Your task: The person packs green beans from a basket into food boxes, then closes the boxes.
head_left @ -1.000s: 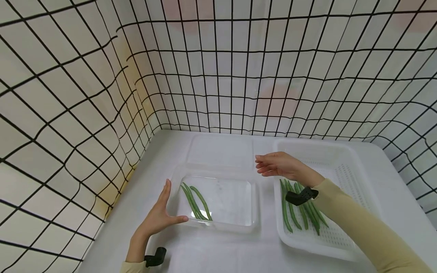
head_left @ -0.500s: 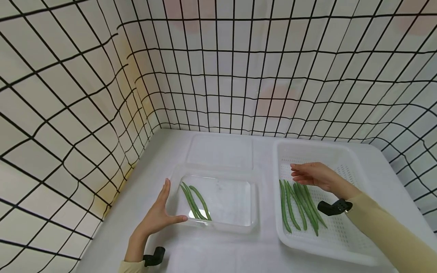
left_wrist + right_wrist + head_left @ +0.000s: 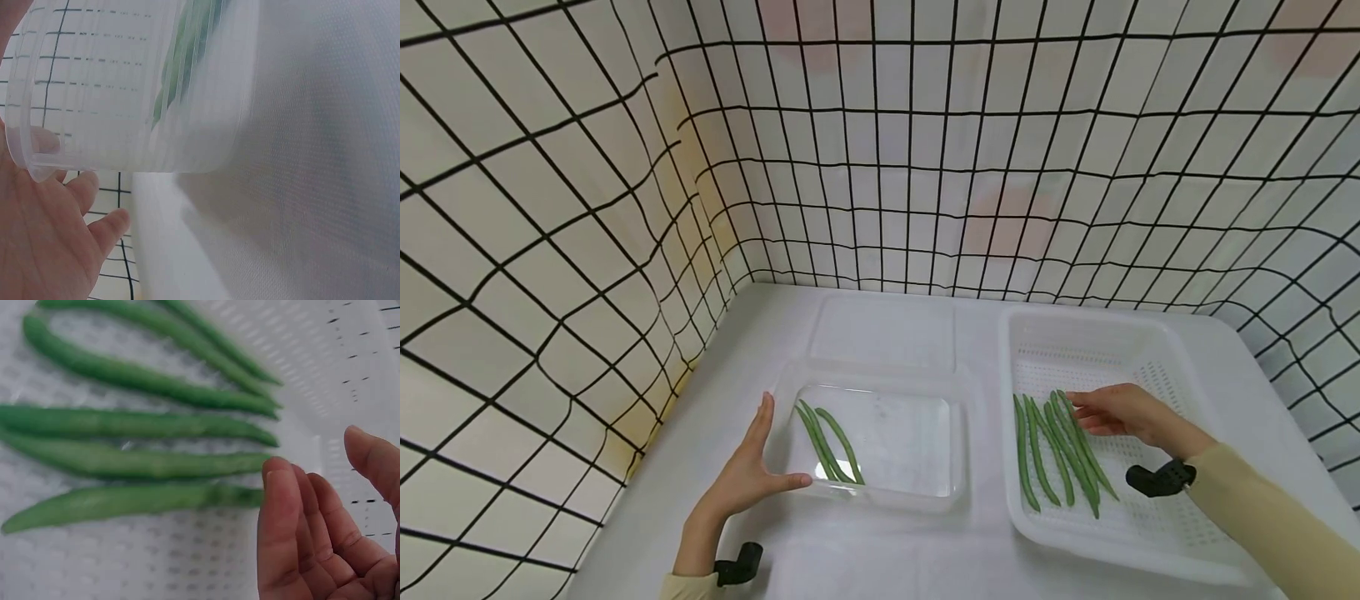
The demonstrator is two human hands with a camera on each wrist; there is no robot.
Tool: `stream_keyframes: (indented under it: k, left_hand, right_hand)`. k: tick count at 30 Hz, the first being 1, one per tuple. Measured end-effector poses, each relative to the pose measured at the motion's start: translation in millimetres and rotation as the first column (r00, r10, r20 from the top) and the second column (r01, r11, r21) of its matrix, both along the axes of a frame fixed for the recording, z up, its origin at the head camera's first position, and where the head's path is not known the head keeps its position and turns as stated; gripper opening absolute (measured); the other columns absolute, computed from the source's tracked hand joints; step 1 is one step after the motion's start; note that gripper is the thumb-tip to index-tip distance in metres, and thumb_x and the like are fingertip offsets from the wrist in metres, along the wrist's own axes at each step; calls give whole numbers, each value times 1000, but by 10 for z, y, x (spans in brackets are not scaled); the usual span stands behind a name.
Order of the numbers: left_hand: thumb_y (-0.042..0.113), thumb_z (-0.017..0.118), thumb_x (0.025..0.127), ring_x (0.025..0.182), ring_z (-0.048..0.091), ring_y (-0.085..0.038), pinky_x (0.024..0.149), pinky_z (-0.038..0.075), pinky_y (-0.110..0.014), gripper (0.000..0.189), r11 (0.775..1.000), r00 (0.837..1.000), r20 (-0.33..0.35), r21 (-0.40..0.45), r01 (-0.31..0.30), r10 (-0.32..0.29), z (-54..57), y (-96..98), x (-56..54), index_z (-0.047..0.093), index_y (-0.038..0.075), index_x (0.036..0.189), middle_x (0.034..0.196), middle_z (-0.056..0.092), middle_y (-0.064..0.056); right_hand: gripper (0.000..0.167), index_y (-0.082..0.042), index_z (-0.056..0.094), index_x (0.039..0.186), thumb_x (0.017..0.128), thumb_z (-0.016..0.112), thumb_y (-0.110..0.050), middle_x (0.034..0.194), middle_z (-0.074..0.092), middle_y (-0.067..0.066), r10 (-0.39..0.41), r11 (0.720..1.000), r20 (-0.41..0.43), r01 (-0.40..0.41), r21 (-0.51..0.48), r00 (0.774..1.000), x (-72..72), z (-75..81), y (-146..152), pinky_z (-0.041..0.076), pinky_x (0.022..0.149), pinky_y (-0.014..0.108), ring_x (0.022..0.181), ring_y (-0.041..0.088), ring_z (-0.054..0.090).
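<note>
At the left side of a clear plastic container (image 3: 958, 454), my left hand (image 3: 737, 479) spreads its thumb and fingers about the near-left corner. In the left wrist view the fingers lie against the container's outside (image 3: 144, 144). Several green beans (image 3: 847, 442) lie inside it. Over the white perforated basket (image 3: 1097, 548), my right hand (image 3: 1127, 412) has its fingertips at the far ends of the green beans (image 3: 1026, 467). The right wrist view shows the fingers (image 3: 281, 531) touching or just beside a bean's end (image 3: 237, 497), the thumb held apart.
A flat clear lid (image 3: 883, 329) lies behind the container. Black grid netting (image 3: 925, 167) stands around the back and sides of the white table (image 3: 850, 558).
My right hand has moved right from between the two containers, then down to the beans in the basket. The left hand has stayed at the clear container.
</note>
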State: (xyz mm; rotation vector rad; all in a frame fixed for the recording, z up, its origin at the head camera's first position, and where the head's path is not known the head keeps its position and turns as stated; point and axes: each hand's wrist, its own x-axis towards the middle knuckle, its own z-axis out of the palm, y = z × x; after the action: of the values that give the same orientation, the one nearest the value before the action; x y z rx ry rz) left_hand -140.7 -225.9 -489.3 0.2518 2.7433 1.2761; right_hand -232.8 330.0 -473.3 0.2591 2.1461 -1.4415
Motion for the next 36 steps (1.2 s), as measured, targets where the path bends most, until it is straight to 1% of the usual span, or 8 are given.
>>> stream_keyframes:
  k: [3, 6, 12, 16, 23, 29, 33, 36]
  left_hand:
    - [54, 84, 61, 142, -1, -32, 104, 14, -64, 132, 1000, 1000, 3, 2, -1, 1, 5, -1, 2, -10, 29, 151, 158, -7, -2]
    - [54, 83, 61, 142, -1, -32, 104, 14, -64, 132, 1000, 1000, 5, 2, -2, 1, 13, -1, 6, -10, 30, 151, 158, -7, -2]
    - [54, 83, 62, 142, -1, -32, 104, 14, -65, 131, 1000, 1000, 4, -1, 1, -1, 22, 0, 12, -10, 30, 151, 158, -7, -1]
    - [54, 83, 62, 142, -1, -31, 104, 14, -64, 131, 1000, 1000, 0, -2, 1, -1, 20, -4, 11, -10, 29, 151, 158, -7, -1]
    - [54, 83, 62, 142, -1, -32, 104, 13, -65, 131, 1000, 1000, 5, 3, -3, 3, 11, -3, 8, -10, 30, 151, 158, -7, -2]
    - [54, 84, 61, 142, -1, -32, 104, 14, -64, 132, 1000, 1000, 9, 8, -2, 2, 3, 5, 4, -9, 30, 151, 158, -7, -2]
    - [54, 83, 61, 142, -1, -32, 104, 14, -64, 131, 1000, 1000, 5, 6, -1, 1, -4, 3, 0, -9, 29, 151, 158, -7, -1]
    - [55, 83, 61, 142, -1, -31, 104, 14, -65, 131, 1000, 1000, 3, 3, -3, 3, -5, -4, 0, -9, 30, 151, 158, -6, -1]
  right_hand:
    - [48, 13, 62, 105, 91, 65, -33, 82, 68, 9, 29, 995, -8, -28, 91, 1000, 45, -81, 41, 55, 66, 30, 70, 16, 66]
    - [43, 11, 63, 99, 90, 66, -31, 78, 67, 7, 34, 990, -19, -31, 140, 999, 88, -134, 73, 55, 63, 29, 66, 15, 65]
    - [34, 7, 64, 89, 88, 69, -27, 71, 65, 7, 12, 987, -16, -9, 160, 1000, 141, -230, 98, 54, 58, 28, 60, 15, 63]
    - [32, 3, 66, 86, 86, 71, -28, 69, 63, 5, 36, 986, -22, -32, 164, 999, 148, -270, 56, 54, 57, 29, 59, 14, 61]
    - [28, -2, 67, 82, 81, 75, -28, 62, 60, 4, 74, 973, -34, -64, 222, 997, 148, -270, -58, 50, 53, 29, 56, 14, 58]
    - [27, -1, 68, 84, 82, 75, -26, 63, 61, 4, 73, 979, -16, -69, 192, 997, 142, -256, -95, 51, 54, 28, 56, 13, 59]
    - [26, 2, 68, 85, 84, 73, -24, 65, 62, 5, 51, 988, -9, -49, 149, 999, 108, -198, -80, 53, 57, 28, 57, 12, 59]
    - [27, 4, 68, 90, 86, 71, -23, 69, 64, 4, 44, 993, -13, -42, 111, 999, 68, -129, -58, 54, 62, 29, 61, 13, 61]
